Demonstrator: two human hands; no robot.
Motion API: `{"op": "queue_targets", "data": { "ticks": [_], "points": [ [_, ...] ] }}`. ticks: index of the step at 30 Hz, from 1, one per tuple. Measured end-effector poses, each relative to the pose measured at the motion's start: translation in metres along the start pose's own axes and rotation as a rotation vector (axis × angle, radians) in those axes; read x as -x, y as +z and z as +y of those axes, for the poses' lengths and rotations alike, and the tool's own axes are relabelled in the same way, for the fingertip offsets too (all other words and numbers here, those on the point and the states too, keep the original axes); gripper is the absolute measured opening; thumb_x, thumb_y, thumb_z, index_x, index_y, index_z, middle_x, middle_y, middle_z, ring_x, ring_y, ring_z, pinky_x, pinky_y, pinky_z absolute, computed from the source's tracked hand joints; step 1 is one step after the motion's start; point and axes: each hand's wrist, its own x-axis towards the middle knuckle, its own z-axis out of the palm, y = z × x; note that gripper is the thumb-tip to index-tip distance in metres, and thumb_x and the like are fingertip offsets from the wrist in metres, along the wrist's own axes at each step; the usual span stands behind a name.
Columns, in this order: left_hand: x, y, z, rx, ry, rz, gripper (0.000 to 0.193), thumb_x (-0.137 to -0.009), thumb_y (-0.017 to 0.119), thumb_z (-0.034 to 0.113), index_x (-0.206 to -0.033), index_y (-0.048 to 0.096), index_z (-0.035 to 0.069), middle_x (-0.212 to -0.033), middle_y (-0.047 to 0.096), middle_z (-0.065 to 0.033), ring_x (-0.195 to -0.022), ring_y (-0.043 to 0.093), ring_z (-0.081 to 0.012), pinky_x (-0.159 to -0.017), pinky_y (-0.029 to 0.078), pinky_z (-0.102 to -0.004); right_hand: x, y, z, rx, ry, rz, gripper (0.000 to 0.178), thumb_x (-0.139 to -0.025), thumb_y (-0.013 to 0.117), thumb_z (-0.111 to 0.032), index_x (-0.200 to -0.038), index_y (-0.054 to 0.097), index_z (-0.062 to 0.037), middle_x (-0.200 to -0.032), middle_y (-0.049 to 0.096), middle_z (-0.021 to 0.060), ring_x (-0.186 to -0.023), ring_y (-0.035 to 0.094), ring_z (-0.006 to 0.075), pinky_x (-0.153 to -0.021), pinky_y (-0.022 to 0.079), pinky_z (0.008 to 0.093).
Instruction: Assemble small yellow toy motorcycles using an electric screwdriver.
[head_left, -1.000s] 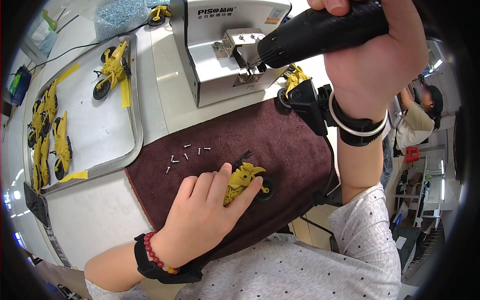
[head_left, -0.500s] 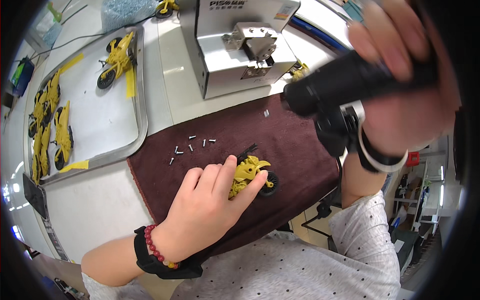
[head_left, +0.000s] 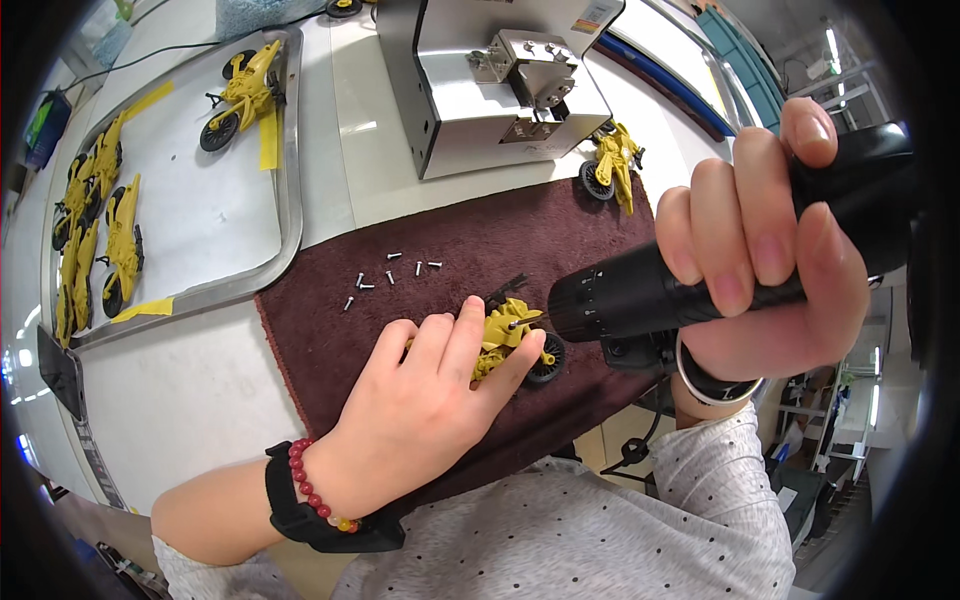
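1. Motorbike model, yellow, lies on the brown cloth, partly hidden under fingers. Black wheel shows at 4 o'clock. All directions here are taken from this model.

2. Left hand reaches in from 8 o'clock. Thumb and fingers straddle the yellow body, holding it against the cloth; the spread is narrow, about the body's own breadth.

3. Right hand is out between 2 and 3 o'clock, wrapped round a black power screwdriver. Full-fisted hold, by the look of it.

4. Change: a second ago the screwdriver's nose was up at the metal machine; half a second ago it was clear of it, blurred, off to the right. Now its thin bit comes in to the yellow body. Left hand keeps its place on the model.

5. Meaning, as I judge it: work has passed from machine to model, and both hands bear on one piece. Cannot tell whether a screw sits on the bit, or whether it turns.

6. Loose silver screws lie scattered on the cloth at 10 o'clock, their pattern unchanged.

7. Farther out: machine at 12; second yellow motorbike at 1, beside it; metal tray at 10, bearing more yellow motorbikes.
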Motion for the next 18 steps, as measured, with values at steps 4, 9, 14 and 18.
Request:
{"op": "queue_targets", "data": {
  "ticks": [4, 9, 14, 18],
  "points": [
    [0.0, 0.001, 0.0, 0.004, 0.002, 0.011, 0.045, -0.082, 0.058, 0.011, -0.125, 0.06, 0.025, -0.113, 0.058, -0.02, -0.084, 0.055, -0.024, -0.072, 0.042, -0.033, 0.003, 0.001, 0.006, 0.01, 0.015, -0.025, 0.029, -0.093, 0.046, -0.013, -0.121, 0.041, -0.0074, -0.076, 0.05, 0.0, -0.061, 0.051, 0.0114, -0.064, 0.041, 0.031],
    [-0.002, 0.001, -0.002, -0.04, 0.023, 0.039, 0.04, -0.083, 0.057, 0.014, -0.122, 0.061, 0.02, -0.11, 0.06, -0.0196, -0.082, 0.054, -0.0214, -0.07, 0.04, -0.0311, -0.004, 0.011, -0.012, 0.113, 0.106, -0.112, 0.029, -0.093, 0.05, -0.012, -0.12, 0.041, -0.0082, -0.078, 0.051, 0.0005, -0.062, 0.053, 0.0125, -0.067, 0.041, 0.0318],
    [0.0, 0.003, -0.001, -0.056, 0.017, 0.04, 0.04, -0.084, 0.059, 0.015, -0.122, 0.061, 0.024, -0.111, 0.059, -0.0183, -0.081, 0.054, -0.022, -0.069, 0.04, -0.0315, -0.002, 0.017, -0.008, 0.073, 0.106, -0.073, 0.029, -0.093, 0.05, -0.012, -0.12, 0.041, -0.0081, -0.077, 0.051, 0.0006, -0.062, 0.053, 0.0125, -0.067, 0.041, 0.0319],
    [0.0, 0.003, 0.0, -0.059, 0.015, 0.066, 0.032, -0.085, 0.063, 0.019, -0.116, 0.066, 0.023, -0.109, 0.059, -0.0171, -0.081, 0.054, -0.0217, -0.068, 0.039, -0.0314, -0.002, 0.025, -0.006, 0.175, 0.099, -0.032, 0.031, -0.092, 0.052, -0.011, -0.121, 0.041, -0.0074, -0.076, 0.05, 0.0007, -0.06, 0.052, 0.0126, -0.065, 0.042, 0.0315]
  ]
}}
